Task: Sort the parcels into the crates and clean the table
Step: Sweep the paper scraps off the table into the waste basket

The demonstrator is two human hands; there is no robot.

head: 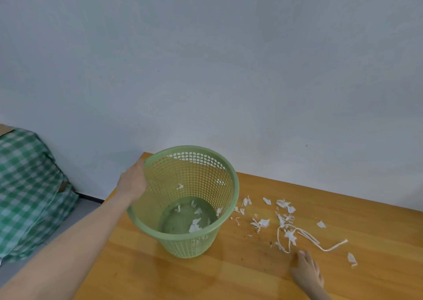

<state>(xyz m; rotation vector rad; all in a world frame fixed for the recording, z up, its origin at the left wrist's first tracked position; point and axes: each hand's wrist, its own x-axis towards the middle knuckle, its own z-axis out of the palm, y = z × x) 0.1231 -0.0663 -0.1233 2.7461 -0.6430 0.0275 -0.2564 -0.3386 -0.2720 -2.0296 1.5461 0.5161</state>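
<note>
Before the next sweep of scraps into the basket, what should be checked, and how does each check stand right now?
1. Basket steadied: left hand grips the green basket by its rim. Ok.
2. Basket has room: only a few scraps at its bottom. Ok.
3. Right hand free: fingers flat on the table, holding nothing. Ok.
4. Table clean: paper scraps and a white strip lie beside the basket. Not ok.
5. Parcels sorted into crates: none in view. Cannot tell.
</note>
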